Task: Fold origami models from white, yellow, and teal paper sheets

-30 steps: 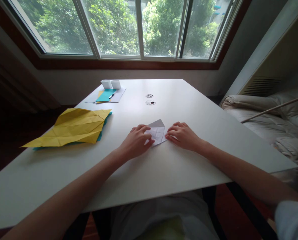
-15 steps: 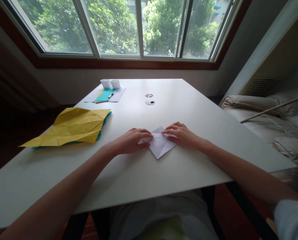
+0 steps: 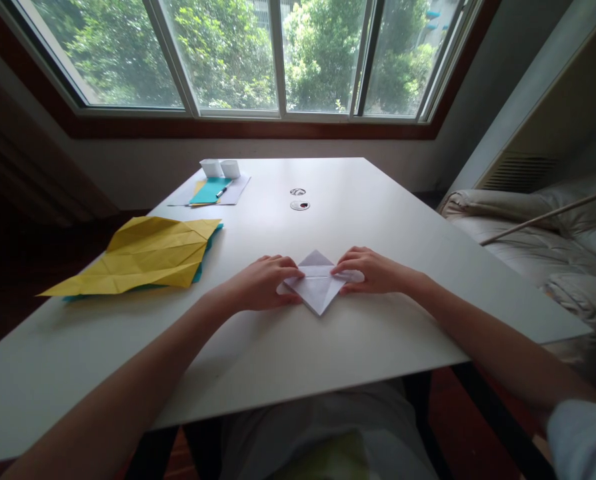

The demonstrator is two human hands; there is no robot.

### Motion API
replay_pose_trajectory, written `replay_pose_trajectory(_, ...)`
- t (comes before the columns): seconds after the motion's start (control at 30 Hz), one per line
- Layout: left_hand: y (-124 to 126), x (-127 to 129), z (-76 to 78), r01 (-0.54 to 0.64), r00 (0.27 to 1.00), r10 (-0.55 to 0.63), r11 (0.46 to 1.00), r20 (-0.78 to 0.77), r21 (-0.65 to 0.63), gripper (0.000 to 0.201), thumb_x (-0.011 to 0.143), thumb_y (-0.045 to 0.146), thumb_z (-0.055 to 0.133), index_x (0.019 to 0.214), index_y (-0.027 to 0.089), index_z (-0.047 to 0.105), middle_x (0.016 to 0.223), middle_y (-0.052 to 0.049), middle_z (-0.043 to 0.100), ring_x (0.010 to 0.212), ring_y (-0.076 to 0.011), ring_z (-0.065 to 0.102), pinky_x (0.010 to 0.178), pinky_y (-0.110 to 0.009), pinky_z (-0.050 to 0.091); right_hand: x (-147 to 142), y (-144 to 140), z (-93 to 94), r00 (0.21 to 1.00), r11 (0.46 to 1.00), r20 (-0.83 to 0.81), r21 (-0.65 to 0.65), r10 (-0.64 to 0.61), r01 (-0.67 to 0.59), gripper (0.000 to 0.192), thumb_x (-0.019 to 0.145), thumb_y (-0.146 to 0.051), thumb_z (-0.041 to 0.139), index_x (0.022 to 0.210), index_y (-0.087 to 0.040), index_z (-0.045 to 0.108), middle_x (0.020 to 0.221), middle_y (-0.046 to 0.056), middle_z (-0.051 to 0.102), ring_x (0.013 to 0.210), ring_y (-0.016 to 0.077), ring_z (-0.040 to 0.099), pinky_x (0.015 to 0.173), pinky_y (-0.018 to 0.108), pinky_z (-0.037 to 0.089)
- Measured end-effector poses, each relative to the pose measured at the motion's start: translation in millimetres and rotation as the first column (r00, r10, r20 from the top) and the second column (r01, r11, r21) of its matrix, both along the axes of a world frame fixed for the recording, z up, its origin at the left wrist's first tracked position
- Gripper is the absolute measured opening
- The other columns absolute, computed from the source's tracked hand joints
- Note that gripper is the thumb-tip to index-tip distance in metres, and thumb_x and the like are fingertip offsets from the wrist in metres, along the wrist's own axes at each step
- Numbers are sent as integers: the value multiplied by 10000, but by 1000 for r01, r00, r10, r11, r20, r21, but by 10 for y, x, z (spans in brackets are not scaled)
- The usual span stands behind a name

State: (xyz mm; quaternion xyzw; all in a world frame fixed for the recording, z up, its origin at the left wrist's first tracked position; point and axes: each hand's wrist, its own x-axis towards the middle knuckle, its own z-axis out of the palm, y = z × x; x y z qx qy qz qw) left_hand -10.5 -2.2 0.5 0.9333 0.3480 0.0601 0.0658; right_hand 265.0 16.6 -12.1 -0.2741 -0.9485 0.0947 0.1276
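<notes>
Fingers of the left hand [image 3: 263, 283] and right hand [image 3: 373, 272] now press flat on the white folded paper [image 3: 317, 288] at frame centre; half a second ago its top point was lower; yellow sheet [image 3: 148, 253] lies left on the bench [image 3: 328, 347].

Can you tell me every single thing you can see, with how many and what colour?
folded paper: one, white, flat on the table between both hands
yellow sheet: one, creased, left side, over a teal sheet
paper cups: two, white, far left
teal card: one, on papers by the cups, with a pen on it
round fittings: two, mid-table
table: one, white
windows: green trees outside
couch: one, pale, right
left hand: presses the paper's left edge
right hand: presses the right edge
</notes>
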Motion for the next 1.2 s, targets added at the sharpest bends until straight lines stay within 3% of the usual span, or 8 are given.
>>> replay_pose_trajectory(0.2,1,6,2,5,1000,-5,1000,14,-15,422,771,497,547,1105,244,602,1065,-65,610,955,-221,564,836,-328,416,8,-3,16,999,999,-33,-34,1,-2,341,826,-422,527,1048,-197,654,962,90,663,912,203,555,786,330,447)
replay_pose_trajectory(0.43,-11,31,18,-18,1000,18,1000,-5,7,445,780,514,523,1123,238,590,1039,-72,611,926,-224,567,809,-335,425,-28,-19,-9,998,999,-64,44,9,-6,225,857,-288,496,956,-189,673,894,75,679,845,183,581,774,316,439)
replay_pose_trajectory(0.6,-31,61,1,-52,999,52,998,5,47,496,743,541,553,1135,238,580,1033,-75,610,927,-238,565,806,-349,427,-68,-40,-26,993,995,-86,56,-77,82,207,871,-264,467,874,-189,659,833,58,676,764,160,603,743,293,430)
replay_pose_trajectory(0.87,62,95,-184,-154,981,147,987,129,50,279,813,337,492,1036,237,627,1084,-61,601,955,-217,553,842,-359,426,-73,-19,-85,942,960,-209,44,-261,275,152,841,-250,490,866,-200,632,776,18,676,685,137,601,661,249,431)
replay_pose_trajectory(0.97,78,108,-226,-172,976,163,984,147,53,277,780,255,492,1024,232,622,1093,-44,619,985,-218,542,849,-357,428,-71,-14,-95,948,963,-194,46,-253,267,137,797,-217,530,882,-201,637,832,27,679,752,155,611,710,270,446)
replay_pose_trajectory(1.1,52,136,-217,-191,977,180,977,117,94,308,745,199,482,1021,227,614,1080,-35,637,1001,-226,534,866,-377,416,-89,-6,-128,973,975,-127,85,-193,205,264,758,-190,562,1013,-201,632,1031,70,652,927,199,585,818,329,443)
replay_pose_trajectory(1.2,39,161,-205,-203,976,193,973,101,110,320,744,186,473,1035,212,605,1079,-42,637,1002,-229,535,871,-383,409,-119,-2,-161,974,973,-92,88,-207,215,310,774,-179,542,1073,-191,621,1054,81,645,957,211,569,839,349,437)
